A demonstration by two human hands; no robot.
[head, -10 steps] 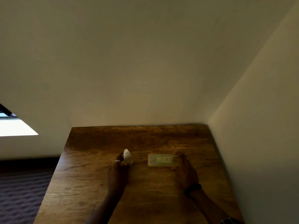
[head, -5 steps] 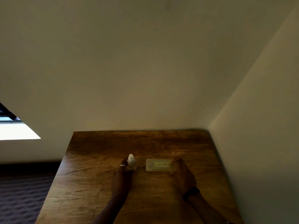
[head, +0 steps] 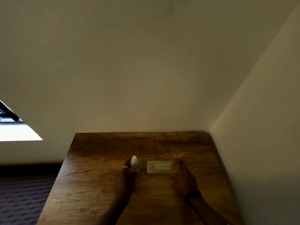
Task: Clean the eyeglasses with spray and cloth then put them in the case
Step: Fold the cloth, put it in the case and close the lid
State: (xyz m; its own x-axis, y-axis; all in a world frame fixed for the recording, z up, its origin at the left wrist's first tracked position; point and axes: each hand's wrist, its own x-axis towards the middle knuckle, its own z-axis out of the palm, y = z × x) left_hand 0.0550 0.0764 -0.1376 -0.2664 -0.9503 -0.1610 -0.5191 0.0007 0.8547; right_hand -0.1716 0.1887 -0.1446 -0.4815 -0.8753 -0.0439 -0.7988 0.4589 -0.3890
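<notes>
Dark brown wood-grain surface (head: 97, 184) pushed into a corner, plain cream walls (head: 146, 70) behind and at right, bright window (head: 17, 132) at left, dark patterned carpet floor (head: 21, 200) below, dim light

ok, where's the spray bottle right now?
Head view: spray bottle stands on the table, gripped by the left hand, just left of the flat printed case.

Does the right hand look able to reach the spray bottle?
Probably not: the right hand holds an end of the flat case, which lies between, and the left hand grips the spray bottle.
</notes>
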